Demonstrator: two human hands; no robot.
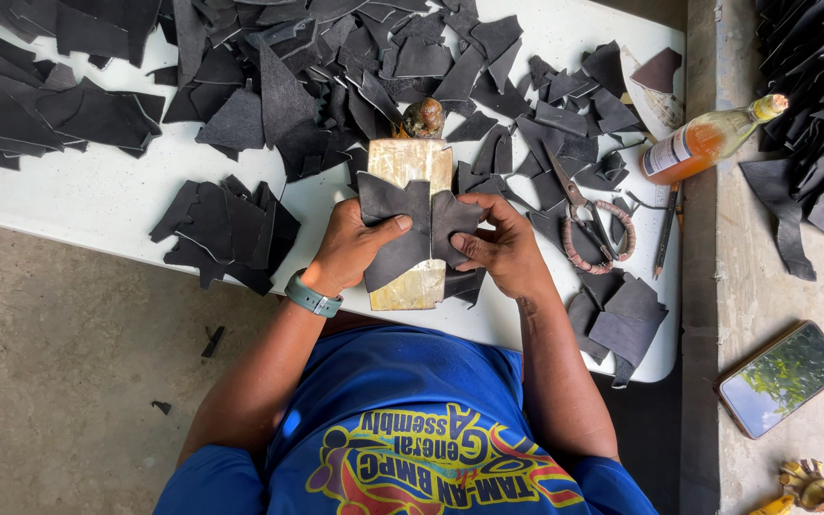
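Observation:
My left hand point(350, 246) and my right hand point(500, 246) together grip a cut piece of black leather point(410, 227) with notched edges, thumbs pressed on its face. The piece lies over a worn wooden board point(410, 164) on the white table point(107, 195). A small brown lump point(423, 117) sits at the board's far end. A grey-green watch point(313, 297) is on my left wrist.
Black leather pieces point(269, 67) are heaped across the far table, with stacks at left point(226, 229) and right point(622, 319). Scissors point(588, 215) with wrapped handles, a pencil point(666, 234) and an amber bottle point(708, 141) lie right. A phone point(782, 378) rests on the concrete ledge.

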